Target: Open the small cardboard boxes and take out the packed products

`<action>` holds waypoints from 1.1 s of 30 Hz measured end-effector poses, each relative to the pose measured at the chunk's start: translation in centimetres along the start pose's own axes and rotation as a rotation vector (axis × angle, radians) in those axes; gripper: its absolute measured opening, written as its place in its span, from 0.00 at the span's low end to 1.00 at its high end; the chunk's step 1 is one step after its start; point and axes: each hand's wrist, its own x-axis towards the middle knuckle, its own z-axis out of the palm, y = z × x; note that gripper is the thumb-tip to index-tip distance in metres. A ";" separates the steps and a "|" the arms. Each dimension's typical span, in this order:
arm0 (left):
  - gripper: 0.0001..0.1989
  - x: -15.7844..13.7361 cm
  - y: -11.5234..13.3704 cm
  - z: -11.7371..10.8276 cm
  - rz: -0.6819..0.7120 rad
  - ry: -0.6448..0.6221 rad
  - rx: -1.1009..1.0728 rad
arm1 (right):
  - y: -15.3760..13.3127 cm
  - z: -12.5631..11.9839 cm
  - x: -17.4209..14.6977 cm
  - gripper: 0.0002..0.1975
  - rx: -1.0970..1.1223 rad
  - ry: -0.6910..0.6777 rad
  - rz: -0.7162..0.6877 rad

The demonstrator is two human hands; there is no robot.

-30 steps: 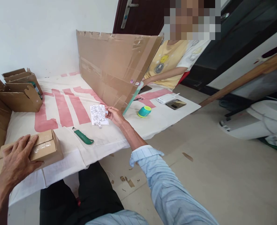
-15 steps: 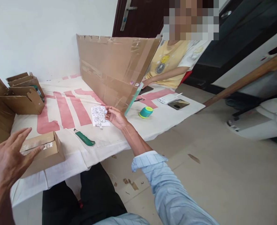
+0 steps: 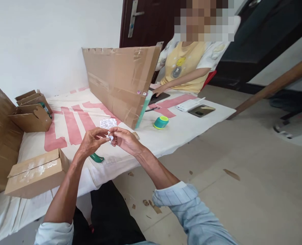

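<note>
My left hand (image 3: 92, 141) and my right hand (image 3: 125, 139) meet over the table edge, fingertips pinched together. Between them is a small, whitish, curled piece (image 3: 111, 138), too small to name for sure. Just beyond my fingers lies a white sheet with small dark outlined shapes (image 3: 108, 123). A green utility knife (image 3: 97, 158) rests below my left hand, which hides its front end. To the left of my left forearm sits a taped cardboard box (image 3: 35, 170).
A large cardboard panel (image 3: 120, 78) stands upright across the table (image 3: 151, 143). Right of it are a teal and yellow cup-shaped object (image 3: 161, 122), a white device (image 3: 188, 104) and a phone (image 3: 202, 110). Folded cardboard holders (image 3: 32, 117) stand left. A co-worker (image 3: 184, 68) sits behind the panel.
My left hand has moved right from above the box to meet my right hand. My right hand has come slightly nearer, off the sheet, with the small whitish piece now between both hands.
</note>
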 end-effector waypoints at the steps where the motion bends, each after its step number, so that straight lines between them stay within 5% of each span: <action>1: 0.17 0.3 -0.1 0.2 -0.014 -0.007 -0.014 | 0.0 -0.3 -0.1 0.15 0.018 0.005 -0.002; 26: 0.08 8.1 -4.4 6.4 0.006 -0.164 0.104 | 1.3 -9.9 0.1 0.15 0.116 0.171 -0.026; 33: 0.06 11.0 -5.0 4.6 0.007 -0.009 0.259 | 2.5 -12.4 -0.4 0.09 -0.261 0.477 -0.153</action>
